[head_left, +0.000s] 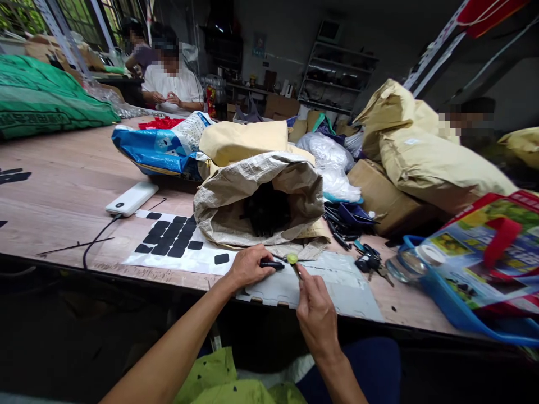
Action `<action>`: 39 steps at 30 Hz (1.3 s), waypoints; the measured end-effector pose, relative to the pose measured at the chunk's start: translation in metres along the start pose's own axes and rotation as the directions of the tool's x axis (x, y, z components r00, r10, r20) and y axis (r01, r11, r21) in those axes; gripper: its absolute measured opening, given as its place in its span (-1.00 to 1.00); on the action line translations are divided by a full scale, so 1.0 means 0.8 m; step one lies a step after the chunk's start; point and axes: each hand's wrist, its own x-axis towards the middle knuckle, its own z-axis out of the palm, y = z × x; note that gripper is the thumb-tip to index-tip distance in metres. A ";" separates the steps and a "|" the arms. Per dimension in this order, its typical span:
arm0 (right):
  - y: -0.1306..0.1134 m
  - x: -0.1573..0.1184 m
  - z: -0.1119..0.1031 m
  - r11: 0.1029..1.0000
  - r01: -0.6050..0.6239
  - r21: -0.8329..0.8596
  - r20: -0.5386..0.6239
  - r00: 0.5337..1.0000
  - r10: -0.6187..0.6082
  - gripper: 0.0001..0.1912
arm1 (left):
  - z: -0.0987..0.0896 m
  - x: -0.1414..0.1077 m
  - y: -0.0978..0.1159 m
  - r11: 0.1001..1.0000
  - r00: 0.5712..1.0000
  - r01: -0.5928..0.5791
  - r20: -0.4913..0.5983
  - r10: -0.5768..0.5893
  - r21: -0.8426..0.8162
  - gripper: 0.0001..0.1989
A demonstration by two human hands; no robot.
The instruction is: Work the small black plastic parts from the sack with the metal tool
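Note:
My left hand [249, 266] rests at the front of the table, its fingers closed around a short black cylindrical piece [273, 264] that points right. In my right hand [316, 308] is a small tool with a round yellow-green head [292, 258] and a thin shaft, held upright close to the black piece's tip. I cannot tell whether the two touch. Both hands are over a grey board [332, 283] at the table edge. Just behind them a woven sack [214, 210] lies with its mouth toward me and dark contents [267, 210] inside.
Left of the sack are a sheet of black rounded stickers [170, 235] and a white power bank [132, 198] with a cable. Keys [370, 260], a clear bottle [406, 264] and a blue basket [467, 314] stand right. Large sacks [442, 165] are behind; a person [172, 84] sits across.

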 end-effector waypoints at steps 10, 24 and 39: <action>0.109 0.062 -0.012 0.881 -0.228 -0.414 -0.103 0.974 0.204 -0.65 | 0.000 -0.001 0.002 0.999 1.000 0.000 0.009 0.000 0.048 -0.77; 0.095 0.055 -0.005 0.931 -0.120 -0.345 -0.201 0.978 0.051 -0.63 | -0.002 -0.002 -0.004 0.992 0.992 -0.127 0.017 0.126 0.013 -0.77; 0.025 0.054 0.024 0.927 0.357 0.116 0.228 0.899 -0.375 -0.79 | 0.006 -0.007 -0.003 0.886 0.900 -0.432 0.022 0.435 0.167 -0.76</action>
